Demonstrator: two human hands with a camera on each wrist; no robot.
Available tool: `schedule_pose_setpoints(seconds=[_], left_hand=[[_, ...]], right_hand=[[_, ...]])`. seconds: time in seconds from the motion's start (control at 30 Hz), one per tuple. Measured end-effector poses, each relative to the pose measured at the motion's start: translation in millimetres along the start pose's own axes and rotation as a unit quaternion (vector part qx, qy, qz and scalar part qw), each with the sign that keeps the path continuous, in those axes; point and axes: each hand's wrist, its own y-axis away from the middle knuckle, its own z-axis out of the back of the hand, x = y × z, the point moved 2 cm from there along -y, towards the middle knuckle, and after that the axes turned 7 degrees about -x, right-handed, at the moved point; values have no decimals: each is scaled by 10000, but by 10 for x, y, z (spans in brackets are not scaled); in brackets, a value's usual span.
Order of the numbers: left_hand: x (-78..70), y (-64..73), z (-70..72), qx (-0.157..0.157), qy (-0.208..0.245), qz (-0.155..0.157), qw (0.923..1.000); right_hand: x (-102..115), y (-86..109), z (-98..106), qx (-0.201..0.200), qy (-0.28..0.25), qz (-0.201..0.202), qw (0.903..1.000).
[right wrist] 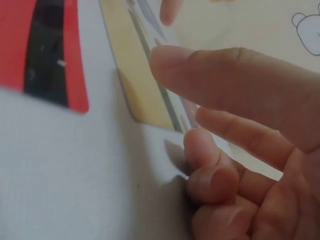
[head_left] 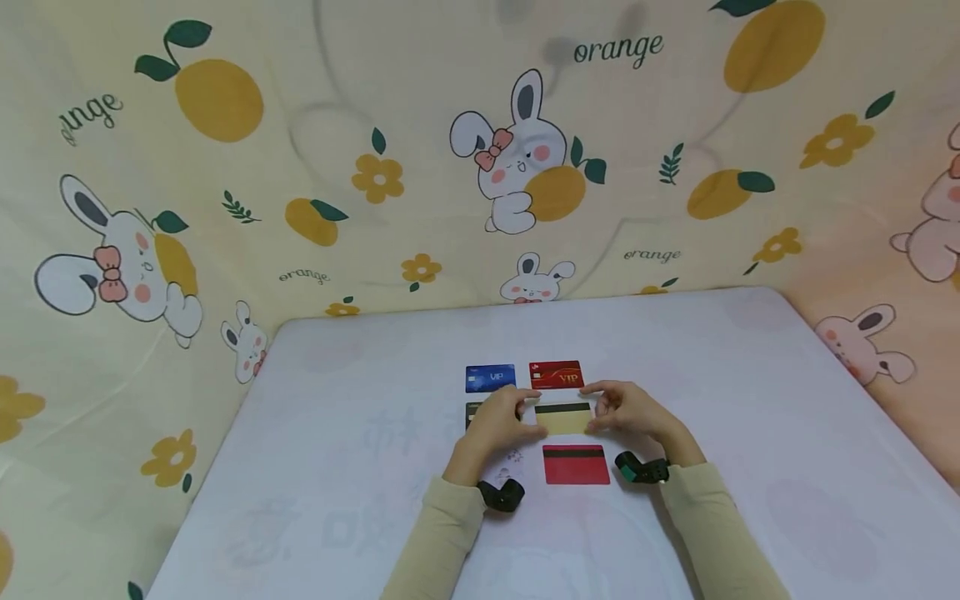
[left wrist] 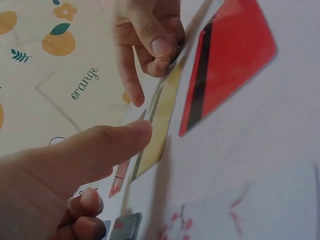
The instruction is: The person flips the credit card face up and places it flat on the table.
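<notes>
A gold card (head_left: 564, 422) lies flat with its dark stripe uppermost, between the two hands. At its left end is my left hand (head_left: 498, 419), thumb by the lower corner and index finger stretched toward the upper one. My right hand (head_left: 632, 410) mirrors this at the right end. In the right wrist view the thumb is straight beside the gold card (right wrist: 132, 70), the other fingers loosely bent. Whether either thumb touches the card I cannot tell. A dark card (head_left: 472, 412) is partly hidden behind the left hand. Below the gold card lies a red striped card (head_left: 576, 465).
Behind the hands lie a blue VIP card (head_left: 490, 378) and a red VIP card (head_left: 556, 374). A white card with a floral print (left wrist: 200, 215) lies at the lower left of the group. Everything rests on a white-covered table (head_left: 337, 467) against a patterned cloth backdrop (head_left: 420, 100).
</notes>
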Motion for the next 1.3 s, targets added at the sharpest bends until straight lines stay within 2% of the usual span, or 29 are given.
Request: schedule_pose_setpoints(seconds=[0.37,0.47,0.73,0.97,1.2,1.3], left_hand=[[-8,-11,-20,113,-532,-139,9984],[-15,-19,-21,60,-583,-139,9982],[-35,-15,-27,67,-485,-124,9987],[-30,-13,-38,83,-393,-91,9992],[-29,-16,-38,14,-395,-287,9988],[-32,-13,-41,20,-398,-269,9988]], right_hand=[[-43,-9,-13,-5,216,-41,9998],[-46,-17,-17,-65,288,-86,9995],[-53,-32,-19,-136,427,26,9990],[-71,-57,-28,62,362,170,9992],[-68,-79,-17,211,329,428,9983],[-68,-83,-19,210,302,540,9979]])
